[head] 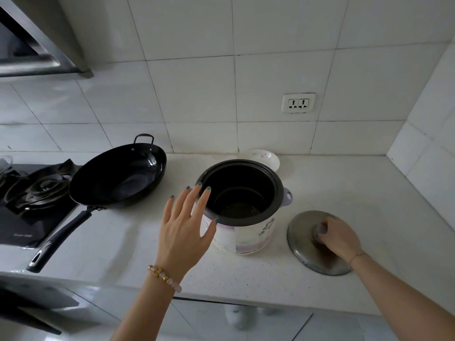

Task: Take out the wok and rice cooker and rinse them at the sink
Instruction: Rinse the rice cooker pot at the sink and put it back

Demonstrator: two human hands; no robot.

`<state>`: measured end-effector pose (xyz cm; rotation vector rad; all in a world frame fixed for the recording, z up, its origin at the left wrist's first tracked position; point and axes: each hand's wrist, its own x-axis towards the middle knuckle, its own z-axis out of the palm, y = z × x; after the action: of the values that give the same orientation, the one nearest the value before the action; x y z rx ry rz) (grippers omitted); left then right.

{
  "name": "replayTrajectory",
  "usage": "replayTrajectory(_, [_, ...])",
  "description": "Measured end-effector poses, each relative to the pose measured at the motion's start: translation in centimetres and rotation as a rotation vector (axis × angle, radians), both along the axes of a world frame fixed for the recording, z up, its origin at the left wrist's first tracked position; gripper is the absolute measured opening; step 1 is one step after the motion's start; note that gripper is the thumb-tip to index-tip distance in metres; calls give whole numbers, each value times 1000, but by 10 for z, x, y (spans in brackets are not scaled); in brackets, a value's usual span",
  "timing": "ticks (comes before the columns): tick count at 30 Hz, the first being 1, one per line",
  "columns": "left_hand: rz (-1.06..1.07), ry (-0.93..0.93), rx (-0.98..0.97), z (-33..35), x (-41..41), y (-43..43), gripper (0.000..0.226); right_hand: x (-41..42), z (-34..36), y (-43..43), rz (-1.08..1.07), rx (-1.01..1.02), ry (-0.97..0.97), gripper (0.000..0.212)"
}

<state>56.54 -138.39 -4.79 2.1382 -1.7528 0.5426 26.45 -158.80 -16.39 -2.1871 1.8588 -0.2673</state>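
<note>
A white and lilac rice cooker (242,236) stands uncovered in the middle of the white counter, its dark inner pot (240,190) showing. My left hand (186,228) is spread with straight fingers at the cooker's left rim, fingertips at the pot's edge. Right of the cooker a steel lid (307,244) lies on the counter, and my right hand (338,238) grips its knob. A black wok (118,177) with a long black handle sits to the left, partly over the edge of the stove.
A black gas stove (32,193) fills the left side, with a range hood (37,45) above it. A small white bowl (267,157) stands behind the cooker by the tiled wall. A wall socket (298,103) is above it. The counter (344,183) ends at a corner wall on the right.
</note>
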Motion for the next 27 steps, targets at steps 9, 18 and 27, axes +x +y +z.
replayTrajectory(9, [-2,8,-13,0,14,-2,58,6,16,-2,-28,122,22,40])
replayTrajectory(18, [-18,52,-1,-1,40,-13,58,48,104,-7,-22,-173,-289,50])
replayTrajectory(27, [-35,823,-35,-4,61,-44,55,109,129,-3,45,106,-567,38])
